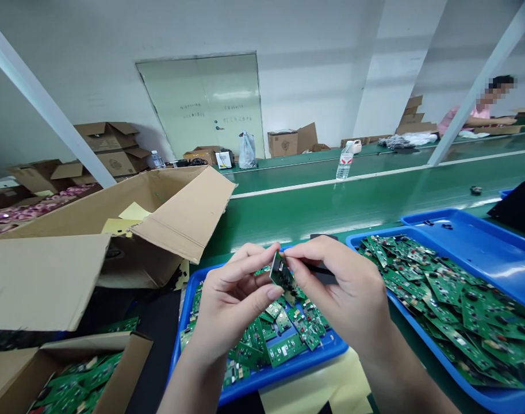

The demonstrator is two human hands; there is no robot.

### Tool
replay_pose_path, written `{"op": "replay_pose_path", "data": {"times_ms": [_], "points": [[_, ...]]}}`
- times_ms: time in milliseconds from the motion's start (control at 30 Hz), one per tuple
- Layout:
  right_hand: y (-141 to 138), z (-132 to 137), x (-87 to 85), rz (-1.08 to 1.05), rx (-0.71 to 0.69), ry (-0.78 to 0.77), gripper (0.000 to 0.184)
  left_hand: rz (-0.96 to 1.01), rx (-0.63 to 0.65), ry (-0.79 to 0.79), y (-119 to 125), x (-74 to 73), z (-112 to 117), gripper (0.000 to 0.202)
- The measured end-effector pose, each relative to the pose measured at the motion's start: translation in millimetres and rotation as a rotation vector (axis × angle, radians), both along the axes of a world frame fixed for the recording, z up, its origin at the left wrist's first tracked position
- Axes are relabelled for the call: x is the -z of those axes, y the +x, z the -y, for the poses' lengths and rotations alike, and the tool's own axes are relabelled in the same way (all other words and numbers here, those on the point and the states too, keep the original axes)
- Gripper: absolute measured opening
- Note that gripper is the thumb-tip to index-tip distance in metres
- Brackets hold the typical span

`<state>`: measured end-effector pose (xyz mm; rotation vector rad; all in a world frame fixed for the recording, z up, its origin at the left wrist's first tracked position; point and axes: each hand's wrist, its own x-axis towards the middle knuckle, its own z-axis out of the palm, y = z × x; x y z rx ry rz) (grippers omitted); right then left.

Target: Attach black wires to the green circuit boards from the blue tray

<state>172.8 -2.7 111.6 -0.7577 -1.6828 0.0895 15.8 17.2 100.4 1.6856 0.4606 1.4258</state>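
The left hand (234,296) and right hand (346,293) each keep a closed grip on one small board (282,273), pinched tilted between their fingertips just above the tray (262,379) of loose boards (288,339), with a second tray (482,241) at right on the desk (331,213).

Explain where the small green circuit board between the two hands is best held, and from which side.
Probably by its thin edges, pinched from left and right. The circuit board is flat, stands tilted on edge over the blue tray, and its faces carry parts. The left hand and right hand meet it so.
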Motion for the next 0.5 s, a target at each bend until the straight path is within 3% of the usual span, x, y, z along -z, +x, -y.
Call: {"op": "replay_pose_path", "data": {"times_ms": [233, 500], "points": [[0.1, -4.9, 0.4, 0.094, 0.071, 0.141, 0.017, -0.079, 0.034, 0.001, -4.2, -3.9, -1.9, 0.034], [5.7, -11.1, 5.1, 0.156, 0.018, 0.213, 0.024, -0.127, 0.237, -0.164, -12.2, -6.1, -4.4, 0.029]]}}
